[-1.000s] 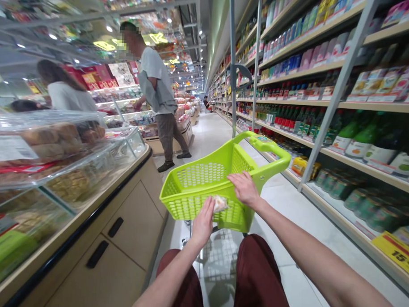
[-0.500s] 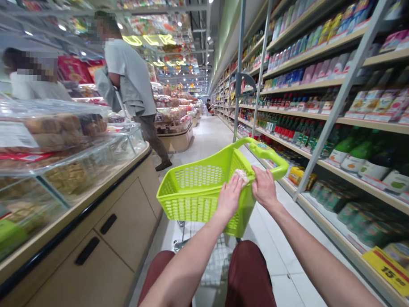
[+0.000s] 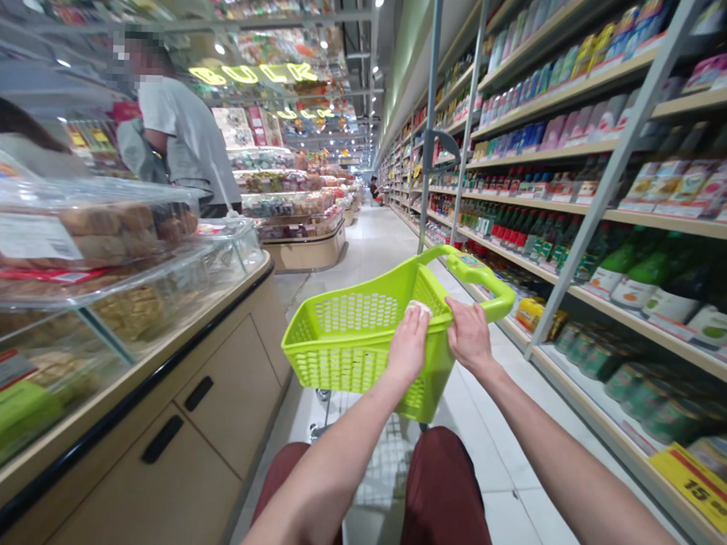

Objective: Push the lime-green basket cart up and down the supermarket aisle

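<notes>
A bright green plastic shopping cart [image 3: 337, 355] with a perforated basket stands in front of my knees, its handle [image 3: 499, 297] toward the right. My left hand [image 3: 409, 342] presses a crumpled white cloth [image 3: 419, 307] against the basket's near rim, fingers closed over it. Beside it, my right hand [image 3: 469, 336] grips the rim's corner just below the handle. Nothing is visible inside the basket. Part of the cart's metal frame and wheels shows below, partly hidden by my left arm.
On the left stands a wooden counter [image 3: 215, 410] topped with clear food bins and packaged baked goods. Tall shelves [image 3: 580, 208] of bottles and cans line the right side. A person in a light shirt [image 3: 186, 131] is beyond the counter; a grey post [image 3: 432, 108] rises behind the cart.
My left hand has slid slightly left along the rim with the cloth. My right hand keeps its grip. The person in the light shirt has moved left, behind the counter.
</notes>
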A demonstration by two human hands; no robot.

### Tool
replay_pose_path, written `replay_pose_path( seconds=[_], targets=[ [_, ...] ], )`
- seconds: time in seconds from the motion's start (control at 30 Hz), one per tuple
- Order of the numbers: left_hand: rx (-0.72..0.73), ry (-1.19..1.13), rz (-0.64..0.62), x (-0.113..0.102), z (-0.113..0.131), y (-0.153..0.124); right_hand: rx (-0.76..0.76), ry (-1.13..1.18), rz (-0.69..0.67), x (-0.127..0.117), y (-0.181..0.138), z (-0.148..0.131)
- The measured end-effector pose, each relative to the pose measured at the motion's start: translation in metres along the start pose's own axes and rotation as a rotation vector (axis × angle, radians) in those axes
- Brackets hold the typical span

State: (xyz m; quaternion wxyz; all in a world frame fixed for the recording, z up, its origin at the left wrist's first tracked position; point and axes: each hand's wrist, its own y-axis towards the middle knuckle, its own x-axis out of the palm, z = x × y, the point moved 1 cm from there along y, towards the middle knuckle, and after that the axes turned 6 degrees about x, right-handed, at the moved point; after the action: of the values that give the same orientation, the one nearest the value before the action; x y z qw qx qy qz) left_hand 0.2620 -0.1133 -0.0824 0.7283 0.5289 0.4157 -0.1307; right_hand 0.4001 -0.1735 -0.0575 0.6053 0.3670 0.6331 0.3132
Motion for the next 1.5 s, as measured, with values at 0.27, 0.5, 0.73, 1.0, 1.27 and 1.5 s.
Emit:
replay_pose_path(
  seconds=[0.27, 0.5, 0.73, 1.0, 1.27, 1.5],
  targets=[
    [0.021, 0.076, -0.1, -0.013, -0.037, -0.028, -0.024, -0.012, -0.017, -0.005, 0.0, 0.007],
    [-0.26, 0.075, -0.058, -0.028, -0.082, -0.06, 0.02, -0.013, -0.026, -0.004, 0.002, -0.001],
    [0.002, -0.153, 0.004, -0.003, -0.011, -0.017, 0.061, -0.065, -0.081, -0.007, 0.006, -0.012],
    [-0.133, -0.048, -0.072, -0.011, -0.015, -0.009, 0.02, 0.008, -0.115, 0.013, 0.014, -0.047],
    [-0.183, 0.257, -0.168, -0.032, -0.072, -0.053, -0.109, -0.062, -0.216, 0.018, 0.0, -0.036],
    [-0.181, 0.214, -0.131, -0.019, -0.046, -0.043, -0.056, -0.05, -0.258, 0.024, 0.004, -0.066]
  ],
)
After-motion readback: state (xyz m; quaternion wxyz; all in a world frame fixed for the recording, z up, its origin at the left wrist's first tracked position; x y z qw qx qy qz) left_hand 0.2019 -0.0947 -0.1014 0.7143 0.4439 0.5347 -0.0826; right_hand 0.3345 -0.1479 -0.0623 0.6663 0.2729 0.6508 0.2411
